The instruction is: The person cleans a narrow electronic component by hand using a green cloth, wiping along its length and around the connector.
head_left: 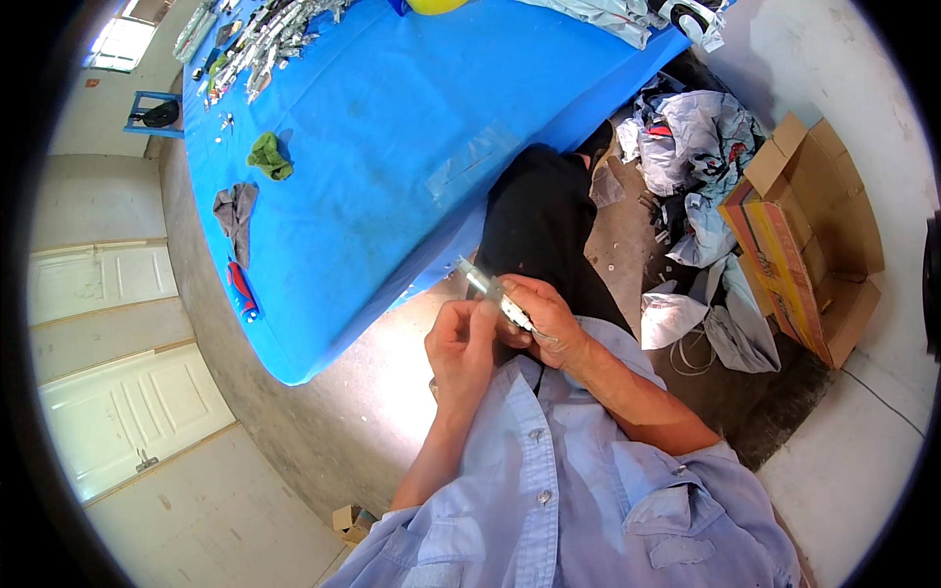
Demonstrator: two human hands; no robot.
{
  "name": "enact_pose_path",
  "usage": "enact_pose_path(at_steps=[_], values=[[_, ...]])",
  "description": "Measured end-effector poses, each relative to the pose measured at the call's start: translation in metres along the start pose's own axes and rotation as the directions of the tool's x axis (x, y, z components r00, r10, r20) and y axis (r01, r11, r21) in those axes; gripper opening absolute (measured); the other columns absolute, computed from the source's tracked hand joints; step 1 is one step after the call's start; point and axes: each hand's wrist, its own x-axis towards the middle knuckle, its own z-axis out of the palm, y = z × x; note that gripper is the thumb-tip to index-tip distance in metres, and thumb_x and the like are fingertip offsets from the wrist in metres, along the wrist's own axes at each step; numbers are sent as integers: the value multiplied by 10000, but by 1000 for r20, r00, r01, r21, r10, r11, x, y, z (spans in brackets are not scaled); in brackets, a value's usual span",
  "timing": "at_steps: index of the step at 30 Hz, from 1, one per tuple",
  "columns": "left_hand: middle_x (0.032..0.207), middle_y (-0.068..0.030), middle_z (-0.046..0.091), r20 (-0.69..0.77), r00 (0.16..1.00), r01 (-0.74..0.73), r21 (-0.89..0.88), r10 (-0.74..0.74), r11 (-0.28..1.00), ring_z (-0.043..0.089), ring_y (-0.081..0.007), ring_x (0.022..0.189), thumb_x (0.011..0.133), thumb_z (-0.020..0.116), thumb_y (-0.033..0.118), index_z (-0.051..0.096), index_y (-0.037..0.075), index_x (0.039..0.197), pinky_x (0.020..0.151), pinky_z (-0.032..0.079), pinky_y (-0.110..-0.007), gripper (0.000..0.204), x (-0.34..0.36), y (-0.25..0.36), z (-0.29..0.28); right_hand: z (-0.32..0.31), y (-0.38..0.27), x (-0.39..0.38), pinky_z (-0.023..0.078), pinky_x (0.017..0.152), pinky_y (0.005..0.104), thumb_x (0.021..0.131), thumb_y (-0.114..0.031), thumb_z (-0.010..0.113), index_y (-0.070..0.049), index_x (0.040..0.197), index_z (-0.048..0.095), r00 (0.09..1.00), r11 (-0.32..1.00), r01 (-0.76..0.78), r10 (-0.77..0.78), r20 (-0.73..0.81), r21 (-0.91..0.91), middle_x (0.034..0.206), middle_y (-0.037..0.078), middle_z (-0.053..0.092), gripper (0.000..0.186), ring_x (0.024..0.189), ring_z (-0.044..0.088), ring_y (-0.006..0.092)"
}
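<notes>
I hold a slim silvery metal piece [482, 284] in front of my lap, tilted up toward the table edge. My right hand [542, 318] is closed around its lower part. My left hand [461, 348] has curled fingers pinched at the piece from the left side; its exact fingertip grip is partly hidden. Above them is the blue-covered table [371, 157], with a grey cloth [234, 216], a green cloth [267, 157] and a red-and-blue tool [241, 291] along its left part.
A pile of metal parts [265, 54] lies at the table's far left. At right are crumpled bags [691, 147], an open cardboard box [814, 255] and a cable [882, 400] by the wall. A blue chair [147, 113], white doors [127, 421] and a small box [348, 519] stand left.
</notes>
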Motion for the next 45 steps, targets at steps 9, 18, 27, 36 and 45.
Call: enact_pose_path(at_steps=[9,18,27,36,45], values=[[769,-105,711,7,964,-237,474,265,848,674,-175,637,956,705,90,620,7,881,595,513,-306,141,3,-18,-16,0,0,-1,339,441,210,1086,-287,456,-55,1049,620,1000,1000,1,-1,-7,-7,693,-7,539,286,515,455,58],[780,-70,677,106,916,-383,514,387,767,586,-85,617,977,711,110,638,-13,942,546,461,-247,147,4,-24,-24,6,-2,-2,315,446,211,1096,-284,458,-41,1092,636,999,1000,-3,2,-40,-24,672,-17,529,302,511,432,50],[794,-89,697,156,893,-437,524,422,731,647,-123,617,965,712,75,643,-4,974,536,505,-258,105,0,-23,-25,6,0,0,309,443,216,1098,-280,460,-42,1108,644,999,1000,9,-9,-35,-14,679,-10,550,302,498,428,53],[763,-102,700,162,883,-454,536,441,711,651,-137,589,938,731,49,635,10,900,544,515,-275,111,6,-19,-25,5,0,-1,304,442,221,1094,-283,462,-32,1114,644,999,999,13,-15,-39,-39,650,0,541,310,492,427,61],[756,-100,699,180,852,-503,539,491,676,638,-144,574,920,738,31,631,20,900,530,500,-276,110,4,-19,-26,9,-3,-2,290,436,220,1092,-290,470,-33,1077,665,999,999,0,-3,-54,-45,624,-14,518,323,476,412,59]])
